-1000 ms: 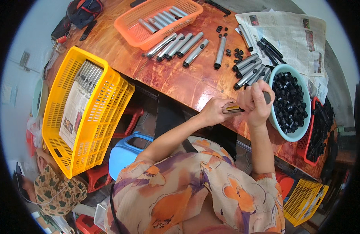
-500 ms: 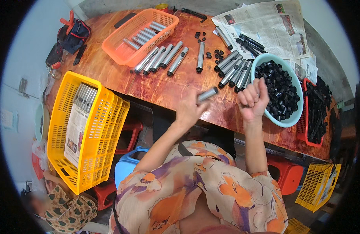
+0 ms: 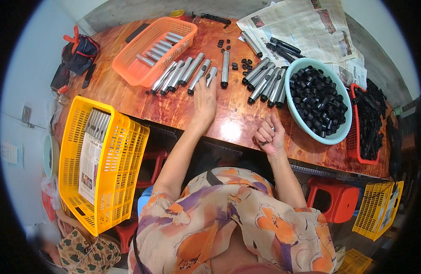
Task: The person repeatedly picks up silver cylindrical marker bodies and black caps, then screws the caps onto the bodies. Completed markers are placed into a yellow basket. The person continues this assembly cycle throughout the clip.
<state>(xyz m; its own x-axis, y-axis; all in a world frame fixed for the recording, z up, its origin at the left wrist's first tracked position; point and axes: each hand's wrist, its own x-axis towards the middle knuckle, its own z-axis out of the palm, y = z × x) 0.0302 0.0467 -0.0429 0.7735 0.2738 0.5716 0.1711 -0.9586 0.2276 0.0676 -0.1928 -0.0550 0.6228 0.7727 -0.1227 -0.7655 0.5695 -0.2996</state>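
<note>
My left hand (image 3: 204,104) reaches out to the end of a row of silver tubes (image 3: 192,70), its fingers closed around one silver tube (image 3: 211,74) standing at a slant there. Most of that tube's lower end is hidden by the fingers. The tubes in the row have black caps at their near ends and lie side by side. My right hand (image 3: 271,136) is curled closed above the table's near edge; what its fingers hold, if anything, cannot be made out. Right of it stands a light-blue basin (image 3: 318,136) full of small black caps (image 3: 318,102).
Another group of capped tubes (image 3: 265,82) lies left of the basin, near loose black pieces (image 3: 247,64). An orange basket (image 3: 128,77) holds tubes at the back left. A yellow crate (image 3: 123,169) stands left, a red basket (image 3: 354,132) right. A person (image 3: 89,244) is lower left.
My left hand has carried a tube away from me to the row's right end. My right hand has come down and left, away from the basin. The whole view has shifted slightly.
</note>
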